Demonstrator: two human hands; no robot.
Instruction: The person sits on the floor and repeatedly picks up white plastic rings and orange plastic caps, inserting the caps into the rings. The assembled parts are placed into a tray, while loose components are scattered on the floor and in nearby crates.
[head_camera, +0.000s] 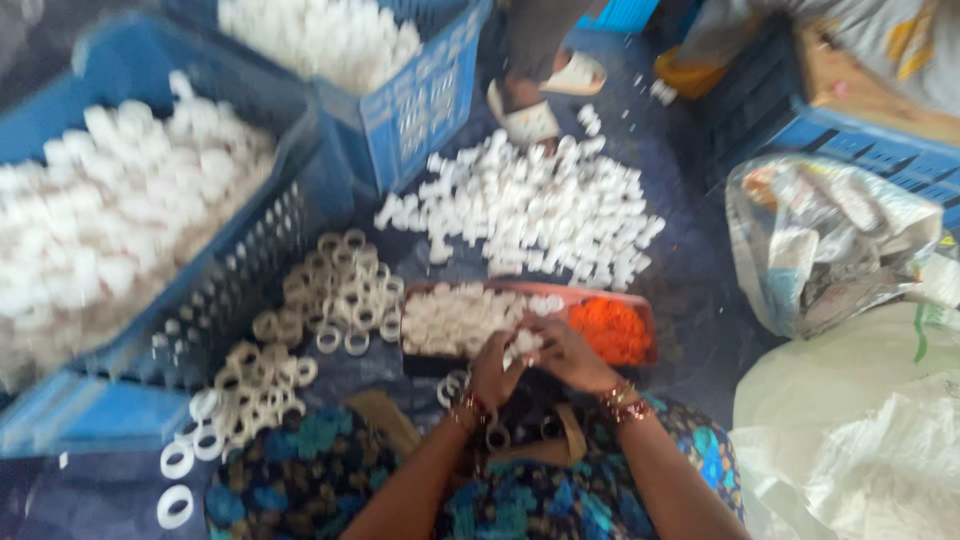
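My left hand (493, 368) and my right hand (565, 355) meet just in front of a shallow reddish tray (640, 305). Together they hold a small white plastic part (523, 343) between the fingers. The tray holds white pieces (455, 318) on its left side and orange pieces (610, 330) on its right. Bangles circle both wrists. White plastic rings (340, 290) lie loose on the floor left of the tray, and more rings (250, 390) lie nearer my left knee. The picture is blurred, so the exact grip is unclear.
A big blue crate (250, 270) full of white parts stands at left, another blue crate (425, 100) behind it. A heap of white fittings (545, 210) lies beyond the tray. Another person's sandalled feet (530, 115) stand at the back. Plastic bags (830, 240) and white sacks (860, 430) fill the right.
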